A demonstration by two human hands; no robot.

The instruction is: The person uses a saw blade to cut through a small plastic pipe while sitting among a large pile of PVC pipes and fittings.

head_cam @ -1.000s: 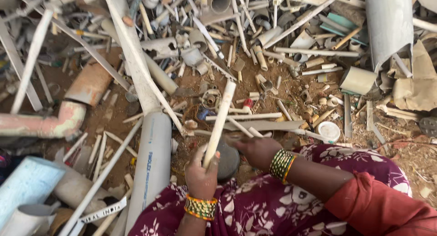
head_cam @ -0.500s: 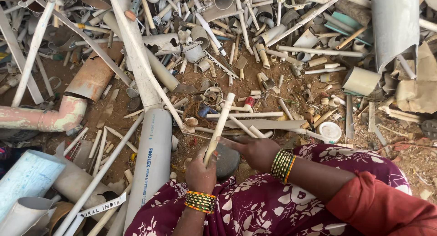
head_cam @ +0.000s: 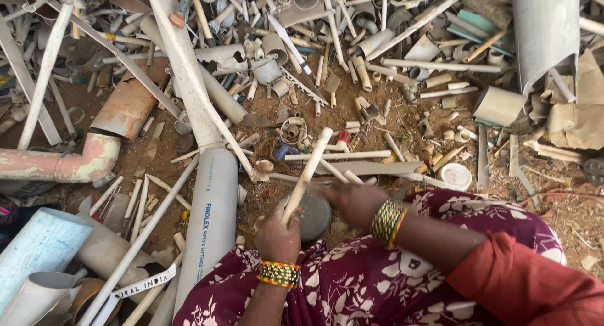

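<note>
A thin off-white pipe piece was gripped at its lower end by the left hand, fingers closed around it. The long axis was tilted up and away to the right, with the free end raised over the scrap. The right hand was placed just beside it, at the edge of a dark round block; whether its fingers were pinching anything could not be told. The left hand was the 1 nearer the pipe. A large grey pipe was seen to the left, its open end out of view. A small white lid lay well apart on the dirt, apparently empty.
</note>
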